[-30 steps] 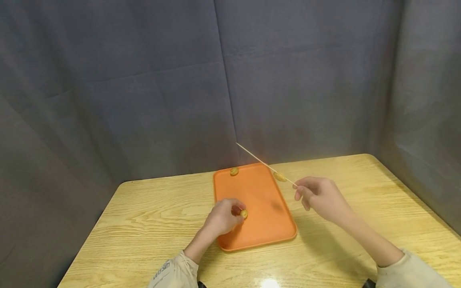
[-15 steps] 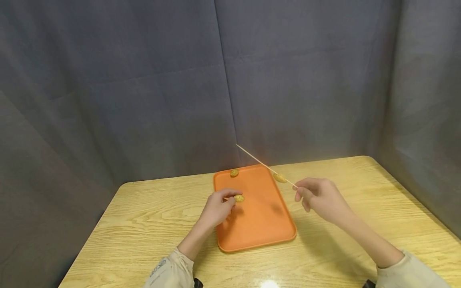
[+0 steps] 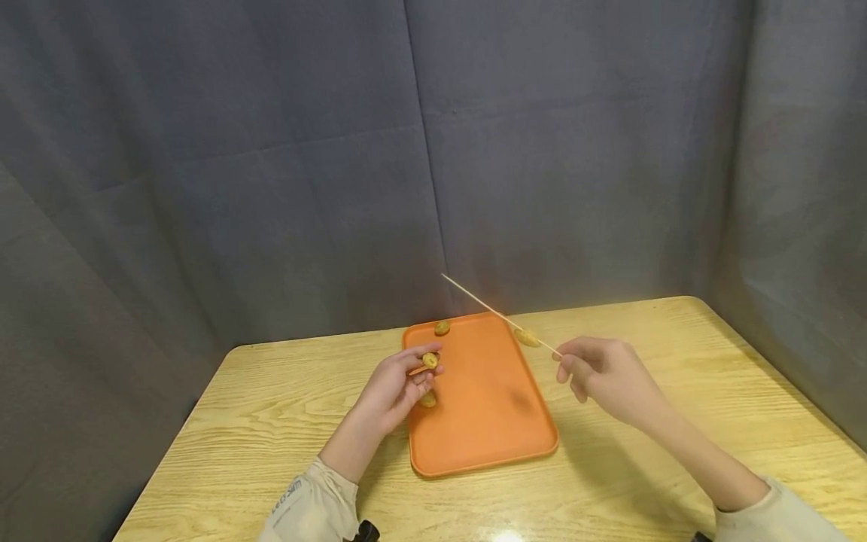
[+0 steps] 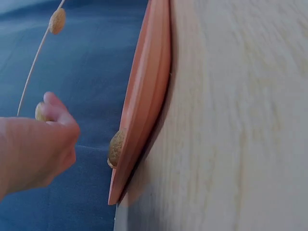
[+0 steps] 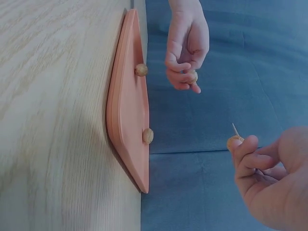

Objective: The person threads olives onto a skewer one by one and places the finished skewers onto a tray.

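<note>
My left hand (image 3: 389,391) is raised over the tray's left side, pinching a small yellow-brown oval piece of food (image 3: 430,360) between thumb and fingers. Its rough skin also shows in the left wrist view, partly behind the thumb. My right hand (image 3: 606,373) pinches the lower end of a thin wooden skewer (image 3: 477,299). Threaded on that skewer, near the fingers, is a similar oval piece (image 3: 527,338); the bare tip slants up and left. Two more such pieces lie on the orange tray (image 3: 488,421): a far one (image 3: 442,327) and a nearer one (image 3: 428,400) partly behind my left hand.
The tray lies on a light wooden table (image 3: 284,406), its far end close to the table's back edge. A dark grey-blue curtain (image 3: 305,188) hangs behind the table and along its sides.
My left hand has risen and shifted left with its oval piece, turning the wrist. The nearer piece on the tray has come into sight. My right hand and the skewer have barely moved.
</note>
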`<state>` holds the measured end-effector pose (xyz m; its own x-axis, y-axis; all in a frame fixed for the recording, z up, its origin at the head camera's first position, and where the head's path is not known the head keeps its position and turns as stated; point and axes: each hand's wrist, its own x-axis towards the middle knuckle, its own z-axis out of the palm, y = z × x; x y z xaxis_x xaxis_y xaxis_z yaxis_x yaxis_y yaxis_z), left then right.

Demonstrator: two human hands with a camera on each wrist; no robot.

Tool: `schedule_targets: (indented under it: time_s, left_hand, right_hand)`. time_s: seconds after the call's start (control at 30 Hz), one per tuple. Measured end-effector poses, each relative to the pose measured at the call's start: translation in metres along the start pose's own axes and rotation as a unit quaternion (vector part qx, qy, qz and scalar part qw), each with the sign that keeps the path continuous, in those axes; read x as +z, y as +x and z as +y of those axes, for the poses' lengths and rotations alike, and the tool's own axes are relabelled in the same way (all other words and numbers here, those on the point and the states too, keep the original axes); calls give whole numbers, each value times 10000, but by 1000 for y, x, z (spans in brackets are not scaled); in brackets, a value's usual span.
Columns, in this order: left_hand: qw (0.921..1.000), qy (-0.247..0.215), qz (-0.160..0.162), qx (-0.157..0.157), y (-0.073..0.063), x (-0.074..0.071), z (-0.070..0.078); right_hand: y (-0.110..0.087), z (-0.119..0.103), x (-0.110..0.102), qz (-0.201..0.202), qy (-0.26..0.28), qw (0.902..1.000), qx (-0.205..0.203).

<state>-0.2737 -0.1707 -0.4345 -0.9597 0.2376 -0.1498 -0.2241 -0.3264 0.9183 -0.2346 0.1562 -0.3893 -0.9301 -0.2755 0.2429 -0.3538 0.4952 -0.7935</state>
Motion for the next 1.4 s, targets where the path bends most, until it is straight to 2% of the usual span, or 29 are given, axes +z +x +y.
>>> schedule_targets:
  time_s: [0.1, 0.33, 0.57, 0.73, 1.07, 1.4]
  left_hand:
    - [9998, -197, 7, 44, 0, -3, 3]
    - [9995, 61, 237, 213, -1, -8, 14]
    - [9986, -204, 375, 313, -2, -11, 20]
    - [9956, -749, 400, 403, -2, -14, 22]
    - [9777, -1919, 425, 742, 1, -20, 25]
    - [9749, -2043, 533, 713, 0, -23, 28]
  right_hand:
    - [-1, -1, 1, -27, 2, 10000, -9]
    - [-3, -5, 4, -91, -45, 9999, -69]
    - [-6, -8, 6, -262, -19, 9996, -63]
    - [-7, -9, 7, -331, 7, 9993, -164]
    - [-11, -10, 10, -474, -87, 9985, -242]
    - [-13, -10, 14, -606, -195, 9973, -357]
